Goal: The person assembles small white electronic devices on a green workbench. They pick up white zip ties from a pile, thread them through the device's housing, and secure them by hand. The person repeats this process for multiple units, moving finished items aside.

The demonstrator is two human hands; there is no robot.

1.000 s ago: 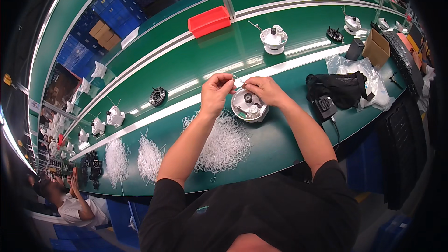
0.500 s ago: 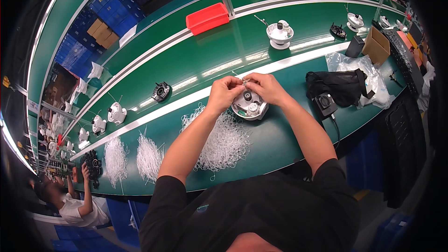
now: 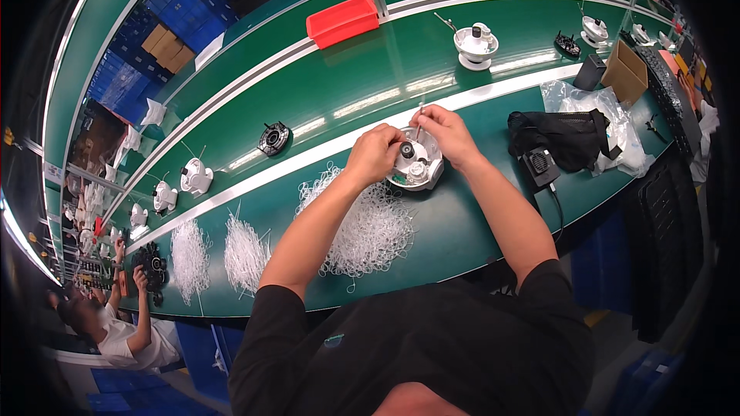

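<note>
A white round camera housing [image 3: 420,179] with a black lens-like part inside rests on the green bench, its open side up. My left hand [image 3: 376,154] is closed at the housing's left rim, fingertips bent inside beside the black part; whatever they grip is hidden. My right hand [image 3: 445,135] pinches a thin pale cable [image 3: 419,129] that stands up from the far side of the housing. Left of the housing, under my left forearm, lies a big heap of white looped ties [image 3: 368,231].
Two smaller tie piles [image 3: 189,262] lie further left. Across the green conveyor stand white housings [image 3: 476,48], a black ring part [image 3: 274,139] and a red tray [image 3: 343,21]. On the right are a black bag [image 3: 555,139], a charger-like box [image 3: 539,168] and a carton [image 3: 624,73]. Another person sits far left.
My hands have moved apart: the right one rose along the cable, the left one settled at the housing's left rim. The parts on the conveyor have shifted to the right.
</note>
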